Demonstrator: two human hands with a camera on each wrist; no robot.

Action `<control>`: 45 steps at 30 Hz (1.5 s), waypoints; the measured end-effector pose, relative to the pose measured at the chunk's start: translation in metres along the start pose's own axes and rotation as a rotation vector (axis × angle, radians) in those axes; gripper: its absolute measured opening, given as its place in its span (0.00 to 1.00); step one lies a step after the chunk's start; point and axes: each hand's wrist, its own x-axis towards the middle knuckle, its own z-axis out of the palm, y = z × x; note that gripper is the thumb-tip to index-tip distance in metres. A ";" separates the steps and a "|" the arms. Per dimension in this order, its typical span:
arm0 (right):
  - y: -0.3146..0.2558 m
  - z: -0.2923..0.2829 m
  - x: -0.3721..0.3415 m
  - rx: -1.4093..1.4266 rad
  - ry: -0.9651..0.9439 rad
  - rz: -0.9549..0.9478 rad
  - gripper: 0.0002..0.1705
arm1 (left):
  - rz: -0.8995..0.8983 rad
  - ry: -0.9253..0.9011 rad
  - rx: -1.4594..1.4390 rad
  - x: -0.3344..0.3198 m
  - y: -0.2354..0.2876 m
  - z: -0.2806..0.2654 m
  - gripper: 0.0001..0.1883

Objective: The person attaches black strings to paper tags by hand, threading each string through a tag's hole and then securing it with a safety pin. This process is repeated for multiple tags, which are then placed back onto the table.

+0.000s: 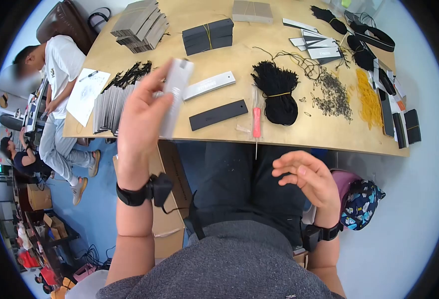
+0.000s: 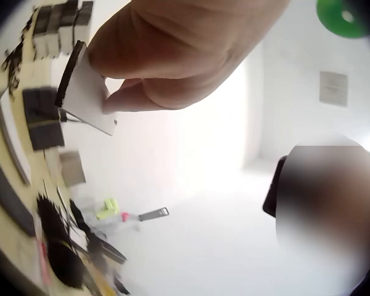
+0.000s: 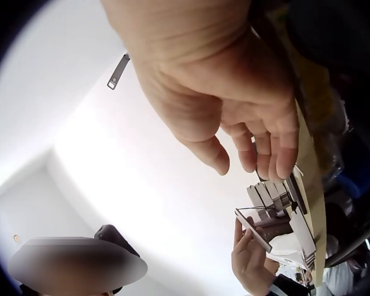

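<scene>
One pale printed strip (image 1: 176,107) is in our left grip (image 1: 142,109), pinched between thumb and fingers and raised clear of the desk (image 1: 319,131), near its front edge; we can make out lettering on its face and a dark mark at its upper end. Our right grip (image 1: 309,177) holds nothing, its fingers apart and loosely bent, in front of the desk edge and over our lap. Just beside the raised strip, on the desk, we have a white strip (image 1: 209,85) with print and a hole, and nearer to us a dark strip (image 1: 219,115), the two lying apart at a slant. To the right of these lies a red-handled tool (image 1: 257,122), its thin metal shaft jutting past the edge towards us, and next to it a bundle of black cords (image 1: 279,104) tied with a yellow band. Farther right we see a scatter of small dark metal pieces (image 1: 332,94), then a heap of yellow strands (image 1: 369,102). On our left a long row of grey tags (image 1: 111,109) stands near the left grip, and behind the strips sits a banded dark stack (image 1: 199,41)
</scene>
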 end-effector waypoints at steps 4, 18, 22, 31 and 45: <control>0.004 0.004 -0.003 -0.119 0.015 0.029 0.16 | 0.151 0.154 0.420 0.015 -0.010 -0.023 0.29; -0.003 0.009 0.064 -1.357 0.657 -0.745 0.09 | 0.294 0.340 1.192 -0.024 -0.060 0.007 0.30; -0.001 0.000 0.080 -1.456 0.691 -0.822 0.09 | 0.397 0.102 0.794 -0.048 -0.039 0.046 0.26; -0.001 0.025 0.063 -1.459 0.654 -0.860 0.10 | -0.074 -0.377 -0.094 -0.068 -0.038 0.101 0.16; 0.041 0.074 0.013 -1.460 -0.126 -0.932 0.09 | -0.695 -0.502 -0.569 -0.044 -0.053 0.103 0.18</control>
